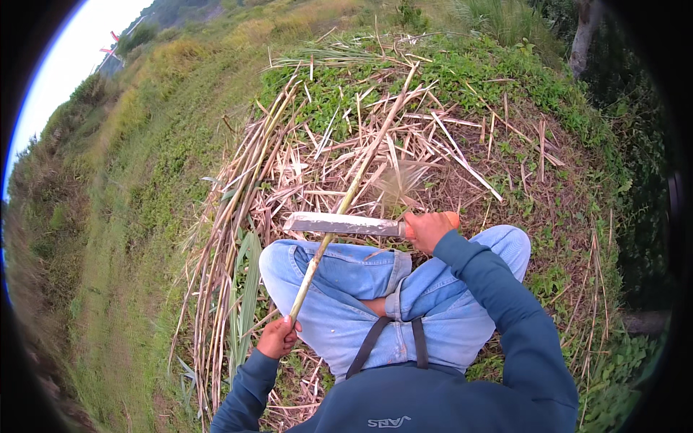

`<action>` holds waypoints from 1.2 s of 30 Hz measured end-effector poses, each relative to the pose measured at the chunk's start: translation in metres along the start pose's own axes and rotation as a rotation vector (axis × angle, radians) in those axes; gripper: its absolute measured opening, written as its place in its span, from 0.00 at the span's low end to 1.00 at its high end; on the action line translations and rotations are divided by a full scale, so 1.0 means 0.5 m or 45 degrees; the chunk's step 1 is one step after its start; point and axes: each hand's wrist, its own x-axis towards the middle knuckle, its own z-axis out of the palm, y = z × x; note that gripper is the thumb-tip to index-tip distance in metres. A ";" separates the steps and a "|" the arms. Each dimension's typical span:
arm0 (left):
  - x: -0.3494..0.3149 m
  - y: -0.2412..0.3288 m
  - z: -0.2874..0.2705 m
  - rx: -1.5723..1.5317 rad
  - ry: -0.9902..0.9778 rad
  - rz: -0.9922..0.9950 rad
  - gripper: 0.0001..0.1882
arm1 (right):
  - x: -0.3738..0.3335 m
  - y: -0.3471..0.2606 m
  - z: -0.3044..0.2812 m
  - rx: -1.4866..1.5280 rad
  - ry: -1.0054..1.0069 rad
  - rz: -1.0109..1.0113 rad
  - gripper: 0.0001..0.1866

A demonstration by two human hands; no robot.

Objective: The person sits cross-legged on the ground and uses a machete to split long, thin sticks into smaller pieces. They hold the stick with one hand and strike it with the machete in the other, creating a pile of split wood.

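My left hand (279, 338) is closed round the lower end of a long pale stalk (359, 175), which slants up and away to the right over my knee. In my right hand (429, 231) is the orange handle of a machete (345, 224). Its broad blade points left and lies across the stalk, above my lap; whether the edge bites into the stalk I cannot tell. Beyond the blade, dry split pieces (292, 169) of stalk are scattered over the ground. A bundle of long uncut stalks (229, 238) lies along my left side.
I sit cross-legged in blue jeans (462, 325) on the ground. Green leaves (247, 278) lie beside my left knee. Low green plants (476, 68) grow past the scattered pieces. A grassy slope (137, 238) falls away at left; a tree trunk (582, 40) stands far right.
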 end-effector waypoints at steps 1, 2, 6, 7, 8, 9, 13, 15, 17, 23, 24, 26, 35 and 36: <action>-0.008 0.003 0.001 -0.022 -0.006 -0.027 0.21 | 0.014 0.016 0.007 0.056 0.076 0.089 0.25; -0.016 0.005 0.004 -0.042 -0.013 -0.053 0.21 | 0.024 0.036 0.015 0.112 0.153 0.183 0.24; -0.034 0.006 0.019 -0.017 0.007 -0.021 0.23 | 0.050 0.082 0.012 0.157 0.178 0.298 0.20; -0.037 0.007 0.025 0.007 0.043 -0.014 0.23 | 0.039 0.064 -0.013 0.069 0.095 0.195 0.20; -0.034 0.001 0.020 0.068 0.066 0.019 0.24 | 0.018 0.039 -0.041 -0.015 0.010 0.100 0.20; -0.028 -0.005 0.021 0.051 0.063 0.037 0.24 | 0.010 0.028 -0.053 -0.098 -0.075 0.004 0.20; -0.031 -0.004 0.025 0.049 0.035 0.093 0.20 | 0.079 0.119 0.012 0.208 0.220 0.396 0.23; -0.036 0.004 0.053 0.109 0.081 0.239 0.18 | 0.069 0.104 -0.010 0.214 0.205 0.350 0.21; -0.018 -0.018 0.045 0.080 0.099 0.300 0.15 | 0.023 0.058 -0.030 0.127 0.065 0.212 0.20; 0.006 -0.058 0.028 0.400 0.305 0.468 0.11 | 0.021 0.068 -0.049 0.027 0.077 0.222 0.19; 0.004 -0.056 0.027 0.591 0.402 0.570 0.11 | 0.040 0.081 -0.042 0.091 0.176 0.337 0.18; -0.007 -0.050 0.033 0.630 0.452 0.584 0.11 | 0.046 0.101 -0.044 0.127 0.261 0.398 0.18; -0.008 -0.007 0.054 0.010 0.118 0.093 0.15 | 0.020 0.027 -0.011 0.175 0.154 0.250 0.19; -0.010 -0.005 0.055 -0.023 0.030 0.027 0.17 | 0.018 0.008 -0.004 0.227 0.172 0.232 0.19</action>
